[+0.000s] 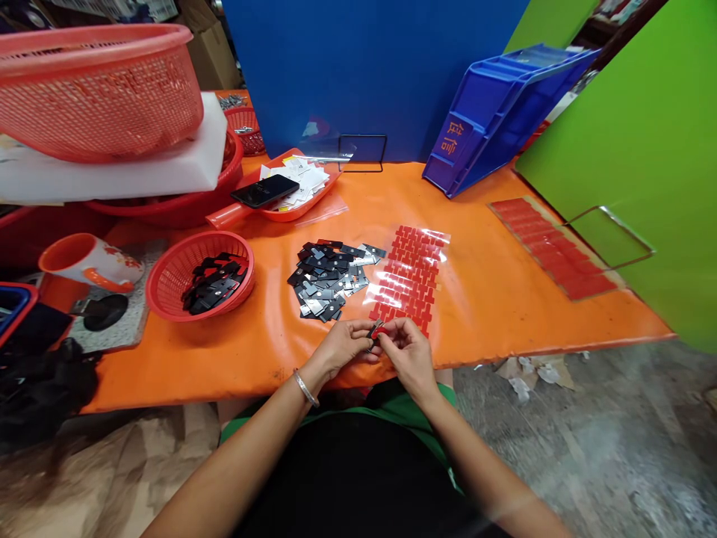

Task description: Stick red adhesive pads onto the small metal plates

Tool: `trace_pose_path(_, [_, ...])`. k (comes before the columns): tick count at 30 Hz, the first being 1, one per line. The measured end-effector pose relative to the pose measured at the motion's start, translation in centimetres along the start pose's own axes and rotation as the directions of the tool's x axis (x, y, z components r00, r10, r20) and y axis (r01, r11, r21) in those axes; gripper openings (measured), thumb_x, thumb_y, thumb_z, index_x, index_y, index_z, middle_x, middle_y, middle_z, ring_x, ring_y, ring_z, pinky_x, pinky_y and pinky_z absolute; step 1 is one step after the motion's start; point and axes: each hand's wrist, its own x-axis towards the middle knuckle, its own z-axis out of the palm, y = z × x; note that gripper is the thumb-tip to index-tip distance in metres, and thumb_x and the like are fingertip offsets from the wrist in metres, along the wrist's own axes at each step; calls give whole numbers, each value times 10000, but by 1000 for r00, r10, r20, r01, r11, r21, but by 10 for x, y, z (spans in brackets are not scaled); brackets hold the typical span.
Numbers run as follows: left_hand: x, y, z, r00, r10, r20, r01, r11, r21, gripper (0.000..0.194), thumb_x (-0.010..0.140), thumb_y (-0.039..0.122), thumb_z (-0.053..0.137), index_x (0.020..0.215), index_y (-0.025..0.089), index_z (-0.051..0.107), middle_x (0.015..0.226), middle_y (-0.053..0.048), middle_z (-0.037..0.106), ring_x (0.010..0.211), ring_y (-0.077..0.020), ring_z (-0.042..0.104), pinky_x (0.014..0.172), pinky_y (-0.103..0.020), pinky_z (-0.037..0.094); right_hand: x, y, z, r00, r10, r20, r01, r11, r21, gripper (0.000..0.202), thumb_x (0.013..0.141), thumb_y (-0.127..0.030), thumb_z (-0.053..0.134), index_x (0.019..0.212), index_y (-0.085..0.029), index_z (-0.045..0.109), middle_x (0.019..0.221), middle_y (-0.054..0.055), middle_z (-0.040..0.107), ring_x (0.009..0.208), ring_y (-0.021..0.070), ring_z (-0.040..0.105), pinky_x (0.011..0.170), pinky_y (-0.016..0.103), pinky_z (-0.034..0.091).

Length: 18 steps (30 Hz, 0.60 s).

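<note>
While both pinch one small plate (pixel 374 329), left hand (pixel 347 345), right hand (pixel 408 351), two red-pad sheets (pixel 408 276)

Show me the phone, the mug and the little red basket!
phone (pixel 264 190), head view, middle of its dark screen.
mug (pixel 84 258), head view, its white side.
little red basket (pixel 168 270), head view, bare inner wall.

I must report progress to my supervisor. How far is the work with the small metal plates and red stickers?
Done, it seems: dark pieces lie in the small red basket. In hand: the left hand and right hand together pinch one small plate with a red sticker. Left: a large pile of plates on the orange table, and the sticker sheet appears mostly full.
</note>
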Motion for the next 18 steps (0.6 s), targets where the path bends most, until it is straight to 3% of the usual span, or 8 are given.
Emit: trace_pose_path(18, [-2, 0, 1, 999, 27, 19, -27, 1000, 14, 278, 682, 105, 706, 955, 106, 652, 727, -37, 669, 661, -125, 663, 645, -236, 564, 0, -2, 2, 1000, 3, -30, -4, 999, -42, 157, 753, -311, 639, 800, -204, 534, 630, -43, 543, 490, 119, 585, 447, 225, 454])
